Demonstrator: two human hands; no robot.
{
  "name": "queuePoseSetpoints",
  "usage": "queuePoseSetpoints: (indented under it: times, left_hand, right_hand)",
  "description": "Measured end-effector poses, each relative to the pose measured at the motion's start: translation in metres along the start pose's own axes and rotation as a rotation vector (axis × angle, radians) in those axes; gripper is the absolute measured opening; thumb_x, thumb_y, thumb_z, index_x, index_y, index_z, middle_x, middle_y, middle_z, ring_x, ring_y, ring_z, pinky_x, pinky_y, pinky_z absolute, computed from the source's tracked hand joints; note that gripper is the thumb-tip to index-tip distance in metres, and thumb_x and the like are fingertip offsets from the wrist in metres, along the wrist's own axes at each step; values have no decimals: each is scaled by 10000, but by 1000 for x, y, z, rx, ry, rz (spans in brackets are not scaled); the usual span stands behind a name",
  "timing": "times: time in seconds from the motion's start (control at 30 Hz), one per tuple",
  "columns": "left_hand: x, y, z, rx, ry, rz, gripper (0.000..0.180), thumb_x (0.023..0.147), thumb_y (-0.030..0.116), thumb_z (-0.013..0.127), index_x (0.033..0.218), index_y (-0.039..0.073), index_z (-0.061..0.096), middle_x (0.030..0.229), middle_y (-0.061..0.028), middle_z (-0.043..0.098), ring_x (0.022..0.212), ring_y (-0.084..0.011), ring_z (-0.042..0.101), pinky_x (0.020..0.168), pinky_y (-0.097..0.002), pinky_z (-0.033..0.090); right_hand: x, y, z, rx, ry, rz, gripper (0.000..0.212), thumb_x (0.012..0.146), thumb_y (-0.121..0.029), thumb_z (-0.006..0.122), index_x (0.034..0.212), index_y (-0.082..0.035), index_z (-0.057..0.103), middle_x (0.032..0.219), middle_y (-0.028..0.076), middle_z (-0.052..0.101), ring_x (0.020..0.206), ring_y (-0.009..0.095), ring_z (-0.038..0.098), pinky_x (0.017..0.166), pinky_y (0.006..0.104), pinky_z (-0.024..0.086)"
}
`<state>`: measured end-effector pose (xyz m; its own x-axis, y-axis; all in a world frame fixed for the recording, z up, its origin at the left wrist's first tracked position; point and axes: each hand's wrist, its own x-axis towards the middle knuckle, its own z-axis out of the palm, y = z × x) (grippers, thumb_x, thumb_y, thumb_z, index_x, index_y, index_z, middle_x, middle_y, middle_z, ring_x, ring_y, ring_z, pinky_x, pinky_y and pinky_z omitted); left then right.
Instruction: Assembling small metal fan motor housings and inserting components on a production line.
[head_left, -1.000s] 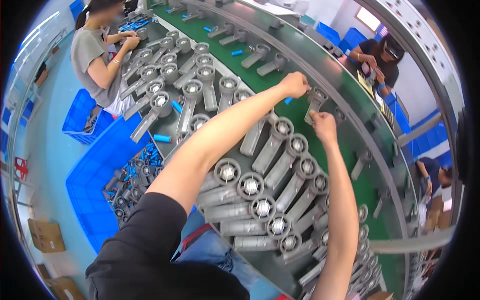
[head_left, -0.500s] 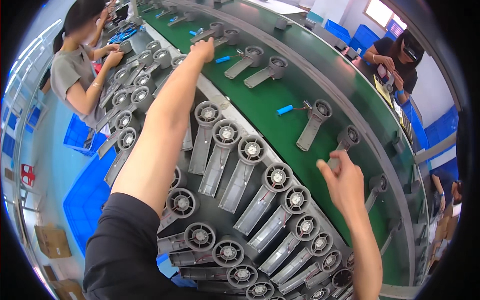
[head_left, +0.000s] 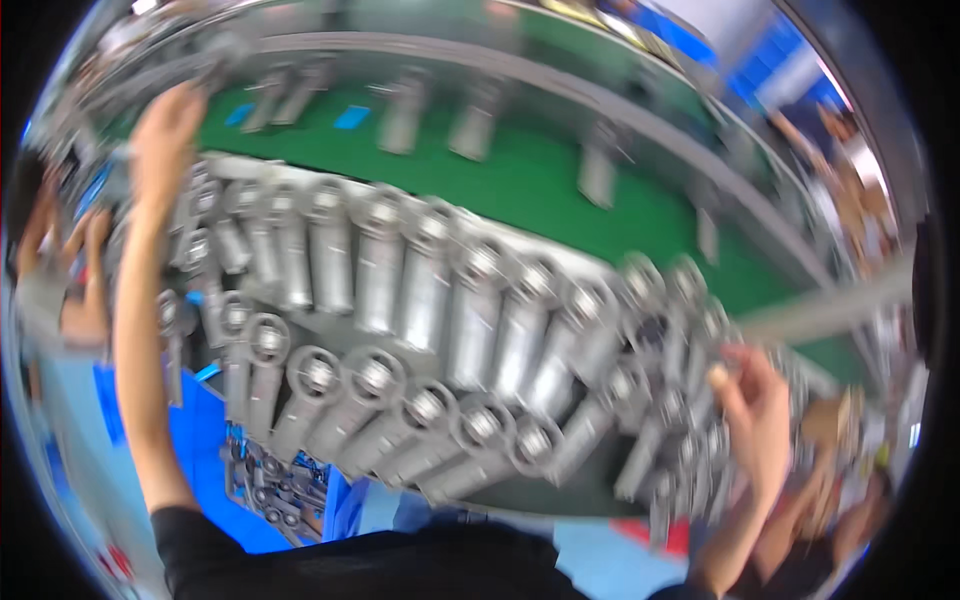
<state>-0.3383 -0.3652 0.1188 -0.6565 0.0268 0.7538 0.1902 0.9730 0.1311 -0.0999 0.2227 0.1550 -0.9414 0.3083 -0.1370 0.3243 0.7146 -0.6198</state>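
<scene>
The single head view looked down from close above the rows of grey metal castings (head_left: 430, 330), facing across them toward the green conveyor belt (head_left: 540, 180); motion blurred it.

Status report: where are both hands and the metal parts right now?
Left hand reaching far left over the conveyor belt, grip blurred. Right hand at the grey metal castings, fingers loosely open. Nothing seen blocking.
</scene>
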Motion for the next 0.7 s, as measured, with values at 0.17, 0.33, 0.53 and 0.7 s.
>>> queuePoseSetpoints:
  times: [0.17, 0.33, 0.53, 0.7]
  left_hand:
    - [-99, 143, -120, -230, -119, 157, 243, 968, 60, 523, 1166, -37, 624, 999, -120, 677, 871, -153, 605, 763, -259, 471]
    - [-212, 275, -173, -405, -119, 457, 290, 855, 112, 610, 1101, -29, 670, 800, -134, 598, 678, -300, 533, 607, -406, 437]
    - [-288, 374, -170, -668, -340, 573, 396, 638, 68, 716, 1029, 14, 689, 638, -50, 371, 540, -224, 393, 488, -347, 316]
    - [-332, 406, -145, -639, -338, 504, 426, 637, 56, 724, 1058, 18, 679, 655, -61, 374, 565, -226, 412, 512, -355, 353]
  right_hand:
    - [-105, 113, -68, -11, 427, 210, 255, 938, -230, 607, 1045, -2, 643, 648, -42, 503, 567, 35, 434, 496, 213, 334]
    - [-153, 262, -134, -207, 547, 389, 301, 918, -255, 608, 951, 36, 678, 674, 26, 597, 507, 93, 520, 465, 252, 400]
    - [-118, 356, -132, -160, 414, 260, 283, 857, -197, 633, 993, 45, 687, 760, 108, 677, 543, 149, 629, 521, 294, 501]
    - [-83, 408, -129, -474, 362, 126, 258, 785, -131, 663, 960, 56, 687, 805, 202, 690, 743, 246, 680, 724, 359, 517]
